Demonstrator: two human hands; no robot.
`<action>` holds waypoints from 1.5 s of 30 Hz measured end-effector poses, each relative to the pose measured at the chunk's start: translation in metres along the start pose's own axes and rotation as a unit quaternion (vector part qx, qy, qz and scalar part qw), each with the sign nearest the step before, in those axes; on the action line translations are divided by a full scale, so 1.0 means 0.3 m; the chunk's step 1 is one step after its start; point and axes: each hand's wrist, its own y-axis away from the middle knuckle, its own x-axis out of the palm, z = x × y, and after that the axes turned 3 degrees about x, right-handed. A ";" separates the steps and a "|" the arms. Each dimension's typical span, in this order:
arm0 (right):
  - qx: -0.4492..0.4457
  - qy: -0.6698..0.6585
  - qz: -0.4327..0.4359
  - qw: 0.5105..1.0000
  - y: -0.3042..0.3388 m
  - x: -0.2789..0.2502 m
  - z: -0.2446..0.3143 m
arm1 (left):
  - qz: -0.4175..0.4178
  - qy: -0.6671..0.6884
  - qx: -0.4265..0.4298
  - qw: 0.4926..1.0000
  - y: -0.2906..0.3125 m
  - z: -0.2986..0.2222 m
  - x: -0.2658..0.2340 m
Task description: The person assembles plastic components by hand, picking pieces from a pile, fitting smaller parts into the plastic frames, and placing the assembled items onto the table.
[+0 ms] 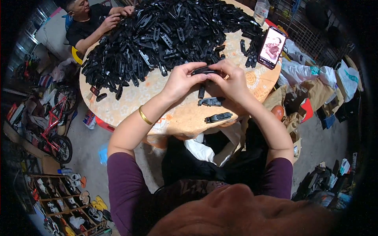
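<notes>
Between my hands, above the near part of the round table [130, 104], is a slim black plastic part [204, 70]. My left hand [182, 82] pinches its left end between thumb and fingers. At the other end, the thumb and fingertips of my right hand [232, 80] close on it. The fingers cover part of its shape. Nearer to me lie a black plastic clip-like piece [219, 117], a similar piece [211, 102] and a small black block [201, 92]. A large heap of black plastic parts [157, 39] spreads just beyond my hands.
A lit phone [272, 48] stands upright at the table's right edge, with a clear plastic bottle [261, 12] behind it. Across the heap, at far left, a person [92, 29] handles parts. Bags [315, 92] crowd the right side; a red bicycle [53, 122] and shoe rack [65, 212] stand left.
</notes>
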 end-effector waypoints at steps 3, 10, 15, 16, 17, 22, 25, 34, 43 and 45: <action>-0.141 0.103 -0.052 0.983 -0.024 -0.020 0.005 | 0.009 -0.075 0.037 0.996 -0.001 -0.028 -0.001; 0.066 -0.008 0.136 0.988 -0.009 -0.051 0.020 | 0.027 -0.334 0.131 0.933 0.011 -0.041 0.007; 0.083 -0.037 0.222 0.971 -0.015 -0.094 0.011 | 0.079 -0.095 0.052 0.991 -0.007 -0.046 -0.023; 0.051 -0.008 0.294 0.954 -0.021 -0.116 -0.012 | 0.042 -0.261 0.103 0.959 -0.016 -0.077 -0.043; 0.051 -0.009 0.295 0.954 -0.016 -0.125 -0.016 | 0.001 -0.420 0.150 0.895 -0.026 -0.107 -0.083; 0.067 0.025 0.455 0.887 -0.025 -0.121 -0.012 | -0.064 -0.621 -0.013 0.781 -0.028 -0.130 -0.147; 0.043 0.094 0.299 0.949 -0.008 -0.060 0.021 | -0.095 -0.717 0.046 0.689 -0.016 -0.075 -0.090; -0.027 0.097 0.211 0.972 0.028 0.036 0.025 | -0.023 -0.647 0.115 0.753 -0.023 -0.031 -0.116; 0.075 -0.126 0.036 0.989 0.010 0.019 -0.042 | -0.039 -0.058 0.027 0.997 -0.041 -0.004 -0.044; 0.005 -0.054 0.016 0.998 0.007 0.026 -0.024 | -0.057 -0.022 0.010 0.998 -0.045 0.010 -0.039</action>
